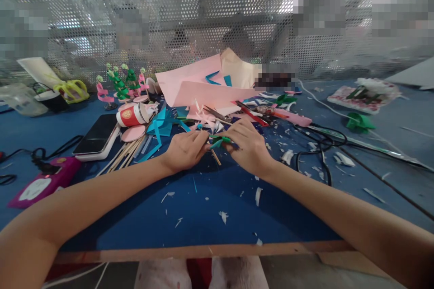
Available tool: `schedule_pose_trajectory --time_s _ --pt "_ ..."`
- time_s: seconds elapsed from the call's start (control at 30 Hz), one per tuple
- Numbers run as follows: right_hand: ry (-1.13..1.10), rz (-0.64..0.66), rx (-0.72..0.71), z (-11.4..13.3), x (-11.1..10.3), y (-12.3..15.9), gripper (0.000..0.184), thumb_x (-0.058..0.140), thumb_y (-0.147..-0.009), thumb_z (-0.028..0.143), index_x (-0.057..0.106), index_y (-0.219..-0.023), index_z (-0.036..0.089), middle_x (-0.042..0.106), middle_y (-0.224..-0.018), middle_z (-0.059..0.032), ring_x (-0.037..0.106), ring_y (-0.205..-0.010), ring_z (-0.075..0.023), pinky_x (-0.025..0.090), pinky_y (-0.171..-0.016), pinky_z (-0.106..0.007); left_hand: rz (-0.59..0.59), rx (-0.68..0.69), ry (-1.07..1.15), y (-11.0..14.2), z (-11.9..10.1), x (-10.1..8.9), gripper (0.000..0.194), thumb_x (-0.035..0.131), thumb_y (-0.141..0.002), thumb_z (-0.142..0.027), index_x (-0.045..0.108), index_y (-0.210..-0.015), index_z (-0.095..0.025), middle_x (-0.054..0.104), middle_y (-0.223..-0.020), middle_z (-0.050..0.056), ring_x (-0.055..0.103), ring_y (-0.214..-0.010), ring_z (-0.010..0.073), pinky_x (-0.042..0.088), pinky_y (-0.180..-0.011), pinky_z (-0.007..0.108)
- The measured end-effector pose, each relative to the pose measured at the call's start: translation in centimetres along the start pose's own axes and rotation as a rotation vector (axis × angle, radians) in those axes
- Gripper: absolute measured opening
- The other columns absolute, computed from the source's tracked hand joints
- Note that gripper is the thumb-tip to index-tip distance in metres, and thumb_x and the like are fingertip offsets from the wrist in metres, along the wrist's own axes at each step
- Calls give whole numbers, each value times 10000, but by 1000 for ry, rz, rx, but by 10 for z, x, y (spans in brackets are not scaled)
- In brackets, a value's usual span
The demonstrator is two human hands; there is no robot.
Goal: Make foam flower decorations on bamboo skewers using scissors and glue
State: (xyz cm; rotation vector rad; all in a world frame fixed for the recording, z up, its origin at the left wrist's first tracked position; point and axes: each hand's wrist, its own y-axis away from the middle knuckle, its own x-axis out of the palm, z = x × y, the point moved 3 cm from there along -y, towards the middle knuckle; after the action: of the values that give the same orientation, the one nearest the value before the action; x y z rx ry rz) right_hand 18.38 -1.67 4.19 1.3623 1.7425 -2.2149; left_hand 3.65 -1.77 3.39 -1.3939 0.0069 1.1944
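Close together over the middle of the blue table, both my hands hold a small piece of green paper. My left hand is closed, its thumb and fingers pinching the paper's left end. A thin wooden stick slants down beneath the paper, beside the left fingertips; I cannot tell which hand grips it. My right hand is closed on the right end of the paper. Behind the hands lie pink paper scraps, scissors and blue paper pieces.
Left are a phone, a red-and-white paper cup, wooden sticks and a purple power strip. Pink paper sheets stand behind. To the right lie black cables, a glue gun and green paper.
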Motion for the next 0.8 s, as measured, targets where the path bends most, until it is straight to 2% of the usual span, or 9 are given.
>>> schedule_pose_trajectory --time_s 0.1,0.2,0.37,0.5,0.8 --pt "37 34 35 8 -1 0 165 455 -714 83 542 -627 193 524 -606 -32 431 -640 -164 397 -604 -300 -34 42 13 0 -1 -2 350 213 -901 -316 414 -665 -155 493 -505 4 421 -428 104 306 -406 225" --pt "73 11 61 15 -3 -1 213 470 -709 126 412 -521 206 430 -527 -13 381 -574 -147 360 -547 -276 -43 87 40 -1 -3 -2 325 234 -893 -286 403 -646 -158 480 -493 4 406 -424 104 297 -406 230" --pt "36 -10 128 19 -4 -1 274 468 -670 119 267 -512 219 347 -495 18 348 -523 -120 314 -498 -245 -18 131 63 -2 -10 -3 268 271 -875 -209 398 -643 -160 489 -521 13 428 -472 110 318 -439 226" --pt "2 2 187 17 -3 0 259 452 -640 122 239 -528 217 344 -505 23 351 -514 -109 298 -484 -233 -6 87 56 -3 -13 -3 273 258 -880 -197 408 -657 -152 495 -523 16 423 -462 105 314 -431 220" --pt "-93 3 270 19 -4 3 231 444 -621 123 251 -529 210 348 -495 33 340 -474 -88 284 -462 -218 -30 121 40 -3 -13 -5 312 227 -893 -204 399 -636 -158 486 -481 3 411 -413 95 292 -397 221"
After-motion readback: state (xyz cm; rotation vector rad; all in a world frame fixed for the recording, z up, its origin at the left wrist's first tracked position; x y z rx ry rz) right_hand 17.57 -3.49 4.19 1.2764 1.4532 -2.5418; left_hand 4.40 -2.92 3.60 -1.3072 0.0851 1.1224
